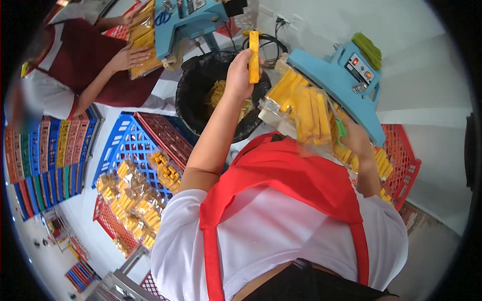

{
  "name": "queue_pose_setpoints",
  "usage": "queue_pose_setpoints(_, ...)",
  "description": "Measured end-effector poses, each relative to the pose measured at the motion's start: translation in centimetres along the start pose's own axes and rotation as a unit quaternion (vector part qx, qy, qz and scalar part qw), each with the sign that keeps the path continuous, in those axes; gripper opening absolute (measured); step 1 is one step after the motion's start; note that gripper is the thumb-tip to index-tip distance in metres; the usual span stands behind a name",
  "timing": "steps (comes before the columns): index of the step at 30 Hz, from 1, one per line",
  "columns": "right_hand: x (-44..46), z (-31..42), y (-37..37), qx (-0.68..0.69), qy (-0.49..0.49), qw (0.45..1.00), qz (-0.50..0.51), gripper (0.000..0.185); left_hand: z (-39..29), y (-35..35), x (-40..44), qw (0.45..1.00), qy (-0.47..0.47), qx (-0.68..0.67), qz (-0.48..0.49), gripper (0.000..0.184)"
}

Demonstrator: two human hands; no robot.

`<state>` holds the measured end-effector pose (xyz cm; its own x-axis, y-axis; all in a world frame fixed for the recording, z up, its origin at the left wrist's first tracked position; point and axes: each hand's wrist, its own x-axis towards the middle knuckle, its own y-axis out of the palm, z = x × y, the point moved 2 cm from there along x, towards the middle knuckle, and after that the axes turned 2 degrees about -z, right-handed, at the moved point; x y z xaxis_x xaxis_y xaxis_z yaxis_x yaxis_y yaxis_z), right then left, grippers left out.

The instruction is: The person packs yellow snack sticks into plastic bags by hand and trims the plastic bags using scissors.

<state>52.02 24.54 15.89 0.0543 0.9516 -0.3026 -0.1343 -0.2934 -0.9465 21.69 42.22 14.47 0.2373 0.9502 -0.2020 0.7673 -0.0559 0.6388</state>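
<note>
My left hand is closed round a thick yellow stick, held upright above a black-lined bin. My right hand is closed on what looks like green-handled scissors; the blades cannot be made out. Close beside that hand, a clear plastic bag of yellow sticks lies on top of more bagged sticks. These bags rest along the front of a blue sealing machine, which has a lit red switch and a green cloth on top.
To the left, a co-worker's hand rests on bags of sticks at another blue sealer. A blue crate and a red crate hold bagged sticks. Another red crate stands at right. Yellow scraps lie in the bin.
</note>
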Motion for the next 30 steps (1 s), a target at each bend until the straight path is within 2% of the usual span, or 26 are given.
queue_pose_setpoints(2, 0.1, -2.9, -0.5, 0.099, -0.041, 0.993, 0.047, 0.049, -0.3, -1.5, -0.9, 1.000, -0.022, 0.001, -0.022, 0.021)
queue_pose_setpoints(4, -0.6, -2.8, -4.9, 0.327, 0.045, 0.940, 0.087, 0.041, -0.8, -2.9, -1.5, 0.999, -0.031, 0.007, -0.018, 0.023)
queue_pose_setpoints(6, 1.1, -3.0, -7.7, 0.294, 0.124, 0.941, 0.108, 0.041, -1.3, -3.3, -2.4, 0.997, -0.076, 0.010, -0.015, 0.026)
queue_pose_setpoints(8, 2.9, -0.5, -10.5, 0.306, -0.055, 0.950, -0.022, 0.044, -1.3, -3.3, -3.0, 0.996, -0.081, 0.030, -0.017, 0.029)
queue_pose_setpoints(10, 5.4, 3.0, -10.6, 0.397, -0.168, 0.901, -0.053, 0.047, -1.2, -3.3, -3.3, 0.994, -0.108, 0.000, 0.011, 0.029)
queue_pose_setpoints(12, 6.3, 8.3, -12.5, 0.220, -0.253, 0.941, -0.036, 0.049, -1.4, -3.1, -3.9, 0.994, -0.109, 0.014, 0.020, 0.032)
queue_pose_setpoints(14, 8.0, 11.2, -12.0, 0.138, -0.309, 0.938, -0.077, 0.049, -1.7, -3.1, -4.4, 0.994, -0.107, 0.027, 0.024, 0.037)
queue_pose_setpoints(15, 8.7, 12.2, -12.0, 0.138, -0.314, 0.936, -0.076, 0.049, -1.9, -3.3, -4.7, 0.994, -0.105, 0.032, 0.021, 0.037)
queue_pose_setpoints(17, 10.1, 13.8, -11.8, 0.155, -0.307, 0.939, -0.006, 0.049, -2.2, -3.9, -5.0, 0.994, -0.099, 0.037, 0.012, 0.037)
queue_pose_setpoints(20, 10.7, 15.1, -11.1, 0.157, -0.317, 0.935, 0.017, 0.049, -2.3, -5.1, -5.6, 0.995, -0.092, 0.037, 0.004, 0.037)
queue_pose_setpoints(23, 11.7, 15.2, -9.9, 0.167, -0.355, 0.920, 0.013, 0.048, -2.3, -5.8, -6.3, 0.995, -0.096, 0.029, 0.010, 0.036)
queue_pose_setpoints(25, 12.1, 15.1, -9.4, 0.179, -0.356, 0.917, 0.023, 0.046, -2.1, -6.1, -6.5, 0.995, -0.088, 0.032, 0.017, 0.031)
queue_pose_setpoints(30, 12.5, 15.1, -8.9, 0.202, -0.356, 0.912, 0.036, 0.042, -1.6, -6.6, -6.7, 0.994, -0.109, 0.026, -0.002, 0.033)
